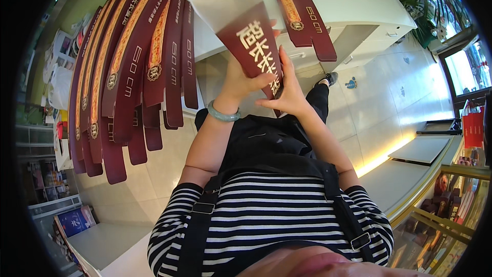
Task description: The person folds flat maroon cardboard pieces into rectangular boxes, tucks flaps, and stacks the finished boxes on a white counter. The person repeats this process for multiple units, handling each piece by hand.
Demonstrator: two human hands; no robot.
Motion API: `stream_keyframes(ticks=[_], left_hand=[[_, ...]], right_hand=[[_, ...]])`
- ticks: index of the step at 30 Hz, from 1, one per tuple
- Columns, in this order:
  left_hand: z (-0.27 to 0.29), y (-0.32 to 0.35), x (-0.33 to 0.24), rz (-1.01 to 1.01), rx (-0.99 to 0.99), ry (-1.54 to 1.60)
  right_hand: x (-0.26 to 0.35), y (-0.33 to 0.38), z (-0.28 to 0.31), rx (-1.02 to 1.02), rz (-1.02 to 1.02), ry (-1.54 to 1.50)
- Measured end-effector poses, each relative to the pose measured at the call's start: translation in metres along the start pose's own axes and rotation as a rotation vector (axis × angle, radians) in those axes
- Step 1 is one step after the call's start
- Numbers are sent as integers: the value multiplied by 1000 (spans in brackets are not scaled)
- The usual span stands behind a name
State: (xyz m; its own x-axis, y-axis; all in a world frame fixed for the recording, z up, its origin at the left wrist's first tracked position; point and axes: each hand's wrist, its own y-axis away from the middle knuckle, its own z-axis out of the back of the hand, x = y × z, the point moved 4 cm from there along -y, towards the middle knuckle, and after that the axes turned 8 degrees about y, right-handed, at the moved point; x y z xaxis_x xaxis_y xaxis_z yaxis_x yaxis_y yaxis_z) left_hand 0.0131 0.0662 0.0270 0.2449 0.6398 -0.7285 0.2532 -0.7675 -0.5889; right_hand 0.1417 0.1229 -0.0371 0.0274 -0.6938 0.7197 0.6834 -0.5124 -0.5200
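Note:
In front of my body I hold up a long maroon cardboard sleeve [253,41] with large pale lettering. Its upper end is whitish and leans away to the upper left. My left hand [242,79] grips its left edge, thumb laid across the printed face and fingers mostly hidden behind. Around the lower right edge closes my right hand [291,90], its thumb near the narrow bottom end. A greenish bangle [223,112] circles my left wrist. Left of my hands, several flat maroon cardboard sleeves [133,61] lie overlapped in a fanned pile, their ends jutting past the counter edge.
Another flat maroon sleeve [302,15] lies on the white counter [353,0], its end overhanging. A plant [428,0] stands at the far right. Tiled floor [379,87] stretches below. On the right are a lit ledge [387,156] and a glass display case [435,225].

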Motion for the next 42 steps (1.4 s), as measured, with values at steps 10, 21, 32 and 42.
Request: stream_keyframes(ticks=[10, 21, 32, 42], left_hand=[[24, -6, -14, 1, -93, 4], [-10, 35, -40, -155, 33, -616], [-30, 27, -64, -241, 209, -832], [-27, 19, -68, -254, 147, -681]], right_hand=[[-7, -6, 0, -11, -14, -143], [17, 20, 26, 13, 240, -4], [68, -26, 54, -159, 458, -172], [106, -46, 62, -87, 336, -595]])
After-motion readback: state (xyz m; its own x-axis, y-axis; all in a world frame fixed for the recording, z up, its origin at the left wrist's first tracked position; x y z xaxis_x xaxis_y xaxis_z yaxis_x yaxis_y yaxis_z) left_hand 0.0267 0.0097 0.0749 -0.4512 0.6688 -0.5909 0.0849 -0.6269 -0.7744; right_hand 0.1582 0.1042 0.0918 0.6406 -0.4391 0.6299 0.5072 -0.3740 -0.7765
